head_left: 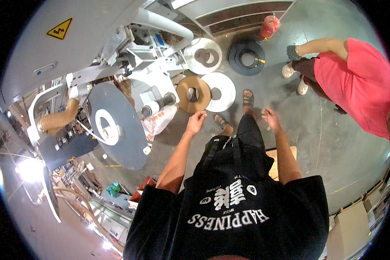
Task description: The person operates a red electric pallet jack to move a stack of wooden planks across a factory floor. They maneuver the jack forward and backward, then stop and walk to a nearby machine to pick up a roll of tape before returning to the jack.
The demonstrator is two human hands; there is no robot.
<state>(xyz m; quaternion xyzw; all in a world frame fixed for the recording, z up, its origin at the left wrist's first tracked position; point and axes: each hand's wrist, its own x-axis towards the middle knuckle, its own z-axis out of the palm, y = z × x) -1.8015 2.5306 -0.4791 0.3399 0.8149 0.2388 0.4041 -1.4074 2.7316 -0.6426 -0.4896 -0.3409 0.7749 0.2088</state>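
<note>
My left hand (196, 121) is held out in front of me, its fingers bent and drawn together, with no thing visible in them. In the picture it lies just below a brown tape-like roll (186, 104); I cannot tell that it touches it. My right hand (271, 119) hangs over the floor to the right of my feet, fingers loosely curled and somewhat apart, holding nothing visible. A white roll (226, 94) lies partly behind the brown one. Farther off are another pale roll (195, 63) and a dark grey roll (235, 66) with a yellow mark.
To the left stands a large machine (91, 39) with a big grey disc (128, 143), a white core and a ribbed tan hose (63, 116). A red cylinder (270, 27) stands at the back. On the right is a co-worker in a red shirt (355, 82). Cardboard (349, 229) lies lower right.
</note>
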